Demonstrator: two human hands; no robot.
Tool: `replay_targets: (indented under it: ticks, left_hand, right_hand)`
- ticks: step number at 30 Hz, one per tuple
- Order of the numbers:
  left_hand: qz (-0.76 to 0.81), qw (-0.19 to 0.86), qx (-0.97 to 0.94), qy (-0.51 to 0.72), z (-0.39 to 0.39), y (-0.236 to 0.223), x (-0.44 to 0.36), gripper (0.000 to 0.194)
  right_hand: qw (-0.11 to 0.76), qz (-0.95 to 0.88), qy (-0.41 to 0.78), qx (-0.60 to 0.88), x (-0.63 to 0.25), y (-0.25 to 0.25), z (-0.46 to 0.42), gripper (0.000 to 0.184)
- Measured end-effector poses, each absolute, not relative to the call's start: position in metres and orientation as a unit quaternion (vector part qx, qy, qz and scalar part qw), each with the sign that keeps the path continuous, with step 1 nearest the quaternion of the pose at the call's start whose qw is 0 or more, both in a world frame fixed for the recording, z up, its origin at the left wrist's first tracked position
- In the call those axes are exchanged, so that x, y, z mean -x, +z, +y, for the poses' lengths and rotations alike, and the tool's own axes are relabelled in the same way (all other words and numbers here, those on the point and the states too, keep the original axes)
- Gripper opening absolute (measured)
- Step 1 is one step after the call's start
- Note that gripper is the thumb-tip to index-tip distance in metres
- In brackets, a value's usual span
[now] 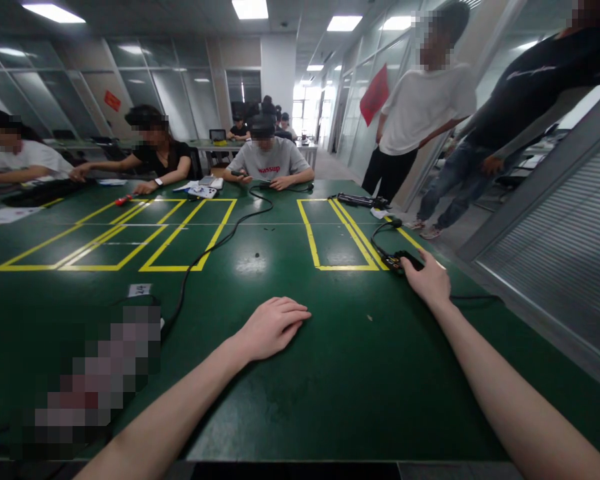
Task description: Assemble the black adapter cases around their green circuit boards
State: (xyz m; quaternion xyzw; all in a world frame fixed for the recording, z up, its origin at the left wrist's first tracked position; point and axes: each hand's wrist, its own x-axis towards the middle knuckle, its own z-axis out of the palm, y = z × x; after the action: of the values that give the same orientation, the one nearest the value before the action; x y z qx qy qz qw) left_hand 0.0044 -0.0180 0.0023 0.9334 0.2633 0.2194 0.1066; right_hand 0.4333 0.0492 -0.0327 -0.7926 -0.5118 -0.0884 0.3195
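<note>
My left hand (pixel 276 327) rests palm down on the green table (pixel 330 387), its fingers stretched out toward the right and holding nothing. Farther right, my right hand (pixel 430 279) has its thumb and fingers around a small black corded device (pixel 411 260), which lies at the near end of a yellow-taped strip. Part of the device is hidden by the hand, so its exact kind is unclear. A thin black cable (pixel 380 232) loops from it to a small black end piece (pixel 396 223) farther back.
Yellow tape rectangles (pixel 170 269) mark the table. A long black cable (pixel 185 273) runs to a blurred-out object (pixel 100 380) at the near left. A folded black tripod-like item (pixel 363 200) lies at the back right. Several people sit around the table; two stand at right.
</note>
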Motion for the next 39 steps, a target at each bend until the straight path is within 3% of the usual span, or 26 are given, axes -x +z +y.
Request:
replay_targets:
  ticks: [6, 15, 23, 30, 34, 39]
  left_hand:
    - [0.268, 0.115, -0.932, 0.216, -0.019, 0.004, -0.005, 0.027]
    - [0.270, 0.120, -0.931, 0.214, -0.022, 0.008, -0.005, 0.026]
    - [0.265, 0.127, -0.932, 0.211, -0.021, 0.007, -0.005, 0.027]
    - [0.263, 0.126, -0.932, 0.214, -0.021, 0.008, -0.005, 0.028]
    - [0.273, 0.120, -0.930, 0.215, -0.020, 0.007, -0.006, 0.027]
    - [0.279, 0.087, -0.923, 0.252, -0.018, 0.006, -0.006, 0.037]
  right_hand:
    - [0.337, -0.512, -0.056, 0.788, -0.417, -0.018, 0.044, 0.045]
    - [0.344, -0.476, -0.100, 0.803, -0.422, -0.020, 0.046, 0.049]
    - [0.286, -0.520, -0.083, 0.801, -0.431, -0.039, 0.053, 0.048]
    - [0.258, -0.544, -0.053, 0.797, -0.417, -0.026, 0.047, 0.047]
    - [0.256, -0.637, 0.020, 0.727, -0.384, -0.016, 0.040, 0.040]
    - [0.275, -0.805, 0.102, 0.516, -0.317, -0.008, 0.013, 0.032]
